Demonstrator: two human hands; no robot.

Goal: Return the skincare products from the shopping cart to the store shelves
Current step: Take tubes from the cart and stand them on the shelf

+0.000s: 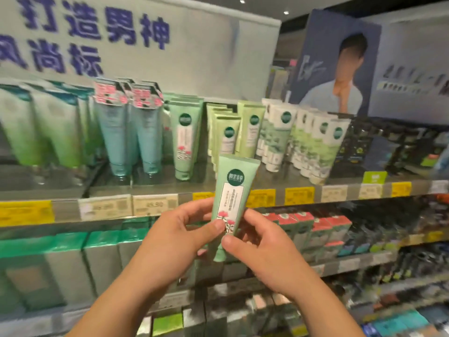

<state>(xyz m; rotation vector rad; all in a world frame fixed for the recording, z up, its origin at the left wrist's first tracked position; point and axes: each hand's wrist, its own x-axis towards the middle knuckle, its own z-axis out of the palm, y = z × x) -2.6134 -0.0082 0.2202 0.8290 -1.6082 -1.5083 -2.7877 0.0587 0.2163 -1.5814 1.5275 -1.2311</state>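
Observation:
I hold a mint-green skincare tube (232,190) upright, cap down, in front of the shelves. It carries a dark green round logo and a white label with a pink flower. My left hand (179,237) grips its lower part from the left, thumb on the label. My right hand (264,249) pinches it from the right near the cap. On the top shelf (150,188) stands a matching mint tube (185,139), up and to the left of the held one. The shopping cart is out of view.
The top shelf also carries green gradient tubes (43,132), blue tubes (131,137), pale green tubes (250,132), white-green tubes (313,142) and dark packs (379,147). Lower shelves hold green boxes (63,263) and red-topped boxes (320,232). A poster (340,64) stands at the upper right.

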